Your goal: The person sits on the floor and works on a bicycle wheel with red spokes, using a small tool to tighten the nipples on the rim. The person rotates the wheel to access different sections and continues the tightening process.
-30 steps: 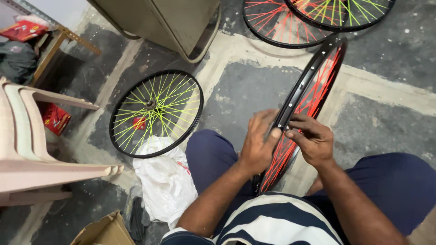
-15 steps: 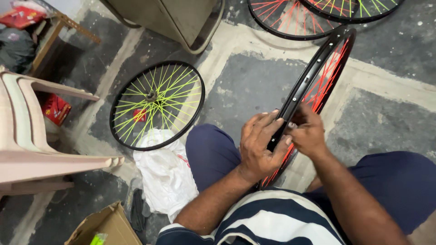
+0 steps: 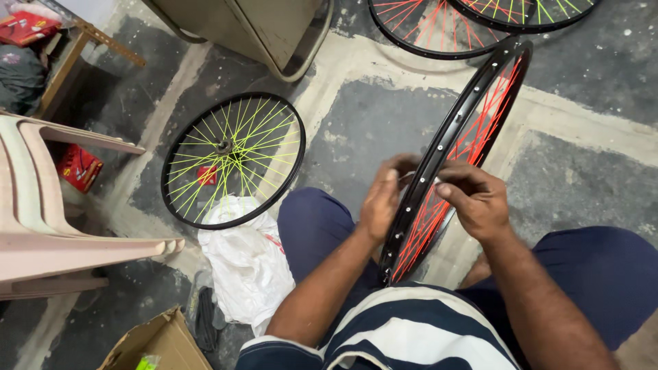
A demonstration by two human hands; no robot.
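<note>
You stand the black rim with red spokes (image 3: 458,164) upright between your knees (steadier there), left hand (image 3: 381,199) and right hand (image 3: 476,199) flanking it, fingers curled onto its edge.

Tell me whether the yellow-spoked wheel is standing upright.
No, the yellow-spoked wheel lies flat on the floor, beside a white bag.

from my remote feed i log the wearer's clothing: a shirt (image 3: 411,329) in broad navy and white horizontal stripes, short-sleeved, with a dark navy cuff at the left sleeve (image 3: 274,353). navy blue trousers (image 3: 589,274) cover both legs, plain, loosely creased at the knees. forearms bare below the sleeves. left hand (image 3: 381,199) and right hand (image 3: 476,199) ungloved; i see no rings or watch.
</note>
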